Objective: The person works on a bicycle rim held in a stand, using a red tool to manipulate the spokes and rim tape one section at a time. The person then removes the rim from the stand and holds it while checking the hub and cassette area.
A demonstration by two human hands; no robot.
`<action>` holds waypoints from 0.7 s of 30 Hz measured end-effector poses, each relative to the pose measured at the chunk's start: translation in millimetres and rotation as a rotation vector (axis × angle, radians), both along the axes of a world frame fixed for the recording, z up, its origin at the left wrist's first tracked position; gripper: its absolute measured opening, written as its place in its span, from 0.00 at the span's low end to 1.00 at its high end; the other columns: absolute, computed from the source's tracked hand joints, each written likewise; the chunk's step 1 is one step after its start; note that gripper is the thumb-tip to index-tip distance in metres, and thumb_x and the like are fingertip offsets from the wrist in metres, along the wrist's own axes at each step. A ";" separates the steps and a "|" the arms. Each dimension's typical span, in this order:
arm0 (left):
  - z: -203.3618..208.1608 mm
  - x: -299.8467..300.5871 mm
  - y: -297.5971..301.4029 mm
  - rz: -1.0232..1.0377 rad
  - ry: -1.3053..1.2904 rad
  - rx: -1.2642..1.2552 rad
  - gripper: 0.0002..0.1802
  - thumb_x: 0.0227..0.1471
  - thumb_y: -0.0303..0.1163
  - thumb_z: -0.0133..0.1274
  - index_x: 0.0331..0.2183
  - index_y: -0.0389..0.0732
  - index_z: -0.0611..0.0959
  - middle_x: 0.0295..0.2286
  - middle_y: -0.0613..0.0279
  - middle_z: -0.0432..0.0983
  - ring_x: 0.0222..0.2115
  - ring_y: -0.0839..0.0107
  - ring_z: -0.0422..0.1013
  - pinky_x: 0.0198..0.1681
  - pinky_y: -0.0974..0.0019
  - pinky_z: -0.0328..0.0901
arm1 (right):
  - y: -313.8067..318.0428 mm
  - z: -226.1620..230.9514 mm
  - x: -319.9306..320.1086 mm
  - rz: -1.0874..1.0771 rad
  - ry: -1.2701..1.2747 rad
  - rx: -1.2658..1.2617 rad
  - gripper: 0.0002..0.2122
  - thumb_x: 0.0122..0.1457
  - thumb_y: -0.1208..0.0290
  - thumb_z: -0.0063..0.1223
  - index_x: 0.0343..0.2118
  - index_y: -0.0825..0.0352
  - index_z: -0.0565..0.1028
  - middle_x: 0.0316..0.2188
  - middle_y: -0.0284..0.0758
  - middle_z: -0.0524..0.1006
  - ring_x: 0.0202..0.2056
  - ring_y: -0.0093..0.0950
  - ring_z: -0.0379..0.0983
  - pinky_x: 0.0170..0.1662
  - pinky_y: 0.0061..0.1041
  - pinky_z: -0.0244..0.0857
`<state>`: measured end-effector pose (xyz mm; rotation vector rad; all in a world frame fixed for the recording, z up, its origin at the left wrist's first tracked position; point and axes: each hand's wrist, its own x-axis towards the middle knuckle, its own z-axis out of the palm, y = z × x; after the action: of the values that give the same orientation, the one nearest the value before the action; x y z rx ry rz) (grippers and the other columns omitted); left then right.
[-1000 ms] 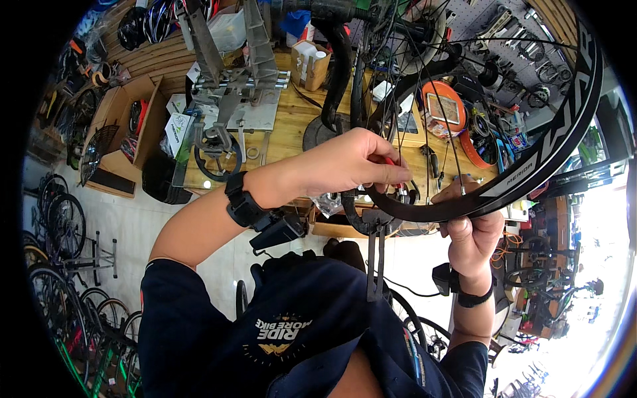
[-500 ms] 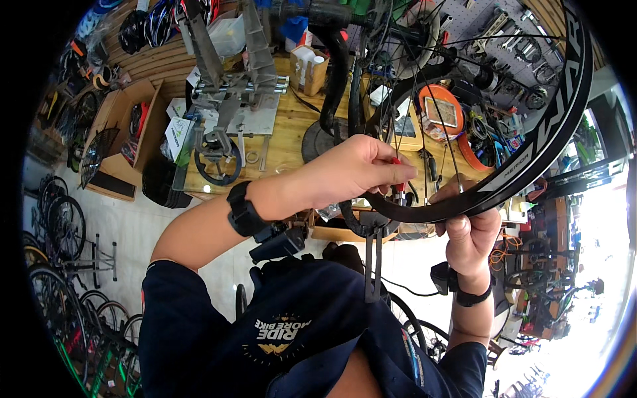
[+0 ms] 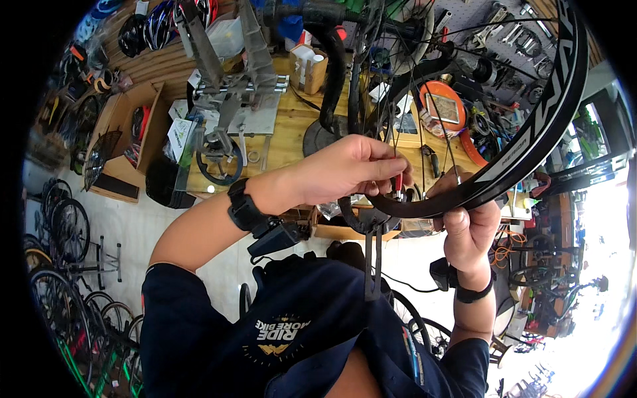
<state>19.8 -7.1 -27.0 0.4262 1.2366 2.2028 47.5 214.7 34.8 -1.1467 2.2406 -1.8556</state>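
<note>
Grip, left hand: left hand has fingertips pinched together on a small red spoke tool at the inner edge of the rim; the tool is mostly hidden by the fingers, so its exact kind is hard to tell.
Grip, right hand: right hand is wrapped around the black bicycle rim from below, thumb on the inner side, fingers closed on it.
Rim position: held up in front of the person, arcing from the hands up to the upper right, with white markings on its sidewall.
Spokes: thin wire spokes run from the rim up toward the top of the view, passing just beside the left fingertips.
Wrists: 1 black band on each; the left one is a black wristband.
Behind: wooden workbench with a metal truing stand, a cardboard box and an orange round object.
Floor, left: parked bicycle wheels well apart from the hands.
</note>
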 end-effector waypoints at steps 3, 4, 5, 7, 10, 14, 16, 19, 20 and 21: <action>-0.4 -6.0 2.0 0.024 0.092 -0.081 0.14 0.60 0.36 0.52 0.42 0.36 0.77 0.30 0.69 0.77 0.28 0.84 0.69 0.32 0.80 0.62 | 0.2 -3.3 -1.1 0.012 0.007 -0.042 0.10 0.59 0.71 0.54 0.37 0.74 0.73 0.34 0.38 0.77 0.34 0.26 0.73 0.39 0.24 0.67; 4.9 -5.6 1.7 0.039 0.107 -0.121 0.14 0.59 0.36 0.53 0.41 0.36 0.77 0.29 0.68 0.77 0.28 0.84 0.69 0.32 0.80 0.62 | 2.6 -3.7 -0.3 0.022 -0.034 -0.022 0.09 0.59 0.71 0.55 0.37 0.73 0.73 0.34 0.39 0.77 0.34 0.26 0.73 0.38 0.24 0.67; 7.6 -5.7 1.9 0.053 0.122 -0.162 0.13 0.59 0.35 0.54 0.41 0.35 0.77 0.29 0.68 0.77 0.28 0.84 0.69 0.32 0.79 0.63 | 3.0 -4.6 -0.8 0.020 -0.013 -0.005 0.09 0.59 0.72 0.55 0.37 0.73 0.74 0.34 0.39 0.77 0.34 0.26 0.73 0.38 0.25 0.67; 2.6 -6.0 8.8 0.127 0.135 -0.252 0.13 0.57 0.35 0.56 0.39 0.35 0.77 0.28 0.67 0.77 0.27 0.83 0.69 0.31 0.79 0.63 | 2.2 -7.7 -2.2 0.026 0.027 0.030 0.09 0.59 0.72 0.55 0.37 0.73 0.74 0.34 0.40 0.77 0.34 0.27 0.73 0.38 0.25 0.67; -2.6 -10.9 15.6 0.218 0.186 -0.411 0.16 0.53 0.35 0.60 0.38 0.34 0.76 0.27 0.66 0.77 0.26 0.82 0.70 0.29 0.76 0.64 | 2.5 -12.5 -0.2 -0.012 0.010 0.088 0.07 0.57 0.73 0.57 0.35 0.71 0.75 0.33 0.38 0.78 0.33 0.27 0.74 0.38 0.26 0.67; -14.0 -18.6 20.4 0.448 0.427 -0.748 0.21 0.49 0.39 0.64 0.35 0.32 0.77 0.25 0.61 0.77 0.24 0.75 0.71 0.26 0.70 0.65 | 0.7 -21.3 0.6 -0.047 0.036 0.136 0.06 0.55 0.74 0.59 0.33 0.70 0.76 0.31 0.37 0.78 0.32 0.30 0.75 0.37 0.28 0.68; -1.6 -18.6 15.4 0.377 0.450 -0.868 0.23 0.48 0.43 0.64 0.31 0.31 0.78 0.22 0.58 0.76 0.22 0.72 0.71 0.26 0.67 0.64 | 7.4 -26.2 -4.1 0.032 0.210 0.266 0.10 0.61 0.71 0.53 0.39 0.72 0.71 0.36 0.42 0.75 0.37 0.29 0.72 0.41 0.26 0.65; 2.9 -22.0 8.8 0.214 0.508 -1.060 0.30 0.52 0.53 0.56 0.21 0.31 0.78 0.15 0.48 0.71 0.18 0.58 0.70 0.25 0.57 0.63 | 7.4 -30.1 -4.5 0.022 0.252 0.305 0.09 0.60 0.72 0.54 0.40 0.72 0.71 0.36 0.42 0.76 0.37 0.31 0.73 0.42 0.28 0.66; 5.2 -21.6 9.8 0.190 0.525 -1.113 0.31 0.52 0.53 0.54 0.20 0.31 0.78 0.15 0.46 0.71 0.18 0.55 0.70 0.25 0.56 0.63 | 7.1 -31.2 -3.1 0.015 0.226 0.303 0.09 0.60 0.74 0.54 0.40 0.73 0.71 0.35 0.42 0.75 0.38 0.31 0.74 0.42 0.29 0.67; 6.1 -21.5 10.5 0.163 0.543 -1.162 0.32 0.53 0.54 0.53 0.18 0.31 0.78 0.14 0.45 0.70 0.18 0.52 0.69 0.25 0.54 0.62 | 6.8 -32.9 -2.7 0.013 0.212 0.291 0.09 0.60 0.74 0.54 0.40 0.73 0.71 0.35 0.42 0.76 0.38 0.32 0.74 0.43 0.29 0.67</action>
<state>-1.7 3.4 -20.9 0.4230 2.6074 1.1266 44.8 221.4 1.9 -1.3510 2.4975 -1.3966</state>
